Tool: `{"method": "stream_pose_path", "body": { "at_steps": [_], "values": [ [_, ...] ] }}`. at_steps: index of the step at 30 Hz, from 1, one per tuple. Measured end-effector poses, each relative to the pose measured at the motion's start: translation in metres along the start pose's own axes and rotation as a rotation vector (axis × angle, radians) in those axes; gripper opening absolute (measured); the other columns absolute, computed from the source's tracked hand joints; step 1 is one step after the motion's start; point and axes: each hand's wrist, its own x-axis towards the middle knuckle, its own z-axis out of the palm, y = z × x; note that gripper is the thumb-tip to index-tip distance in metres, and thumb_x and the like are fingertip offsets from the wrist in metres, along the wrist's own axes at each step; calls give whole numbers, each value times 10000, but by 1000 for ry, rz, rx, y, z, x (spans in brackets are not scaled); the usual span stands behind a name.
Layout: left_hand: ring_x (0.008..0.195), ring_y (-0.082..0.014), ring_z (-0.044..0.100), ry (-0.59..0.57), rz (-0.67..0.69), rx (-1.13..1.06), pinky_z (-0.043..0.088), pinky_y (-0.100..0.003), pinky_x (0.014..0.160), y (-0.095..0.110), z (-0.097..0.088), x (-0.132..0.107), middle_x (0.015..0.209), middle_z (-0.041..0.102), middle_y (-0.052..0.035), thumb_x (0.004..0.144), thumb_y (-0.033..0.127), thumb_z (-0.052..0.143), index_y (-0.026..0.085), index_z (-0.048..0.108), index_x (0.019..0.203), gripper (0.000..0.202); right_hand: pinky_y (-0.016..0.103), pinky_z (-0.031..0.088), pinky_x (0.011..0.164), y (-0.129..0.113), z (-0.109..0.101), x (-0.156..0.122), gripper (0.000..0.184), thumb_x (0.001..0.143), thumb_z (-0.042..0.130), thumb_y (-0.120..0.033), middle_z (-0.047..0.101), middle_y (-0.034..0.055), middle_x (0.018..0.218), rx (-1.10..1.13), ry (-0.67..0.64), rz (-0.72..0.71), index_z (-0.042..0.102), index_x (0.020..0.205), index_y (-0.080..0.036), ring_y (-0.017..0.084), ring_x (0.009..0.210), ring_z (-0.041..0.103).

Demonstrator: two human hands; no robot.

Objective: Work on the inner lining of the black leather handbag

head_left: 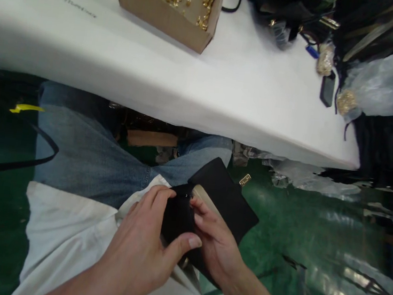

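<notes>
A black handbag (226,196) with a flap, a pale lining and a gold metal clasp (245,179) rests over my lap. My left hand (147,236) is wrapped around the bag's near side, its thumb lying across the black material. On the other side, my right hand (216,239) has its fingers curled at the bag's opening, close to the pale inner edge. Small shiny specks show near the right fingertips, too small to name. The palms and part of the bag's body hide what lies between the hands.
Along the white worktable (252,92) stands a cardboard box (168,19) of small gold fittings. Toward the right end lie a dark phone-like device (327,89), a clear plastic bag (388,84) and a bag of gold pieces (346,102). A black strap (13,167) crosses at left.
</notes>
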Motion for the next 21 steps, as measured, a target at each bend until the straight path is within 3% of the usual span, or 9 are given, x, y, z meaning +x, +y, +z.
{"method": "stream_pose_path", "body": {
  "at_steps": [4,10,13,17,21],
  "values": [
    [1214,-362,633,-2,42,90,559,-588,1005,3,9,2,1369,596,-119,908,456,812,258,527,1335,550,279,529,961,-8,-9,-2,419,848,933,-347,724,39,1121,-161,-47,12,748,1204,-227,182,1025,667],
    [1195,-346,618,-56,14,69,552,-599,1004,5,16,6,1305,575,-113,970,347,656,247,533,1274,343,243,445,767,-22,-17,-4,161,926,789,-288,613,-18,905,-631,-94,-41,675,1000,-203,139,835,545],
    [1234,-348,591,-70,4,33,534,-605,1032,13,18,8,1299,570,-114,1002,357,620,244,539,1261,293,239,430,710,-22,-16,-5,72,922,707,-210,593,-35,834,-705,-105,-95,655,972,-206,127,763,516],
    [1255,-368,567,-87,-25,32,504,-646,1070,20,21,10,1335,559,-115,925,468,782,239,537,1285,491,239,448,704,-11,-16,-3,31,948,695,-210,641,-26,842,-792,-45,-233,667,935,-207,126,766,539],
    [1266,-335,573,-95,-31,51,504,-596,1092,13,18,13,1313,571,-105,968,335,701,237,538,1269,356,231,472,706,-9,-17,1,38,902,761,-210,686,-25,828,-714,-2,-194,736,930,-204,124,762,586]
  ]
}}
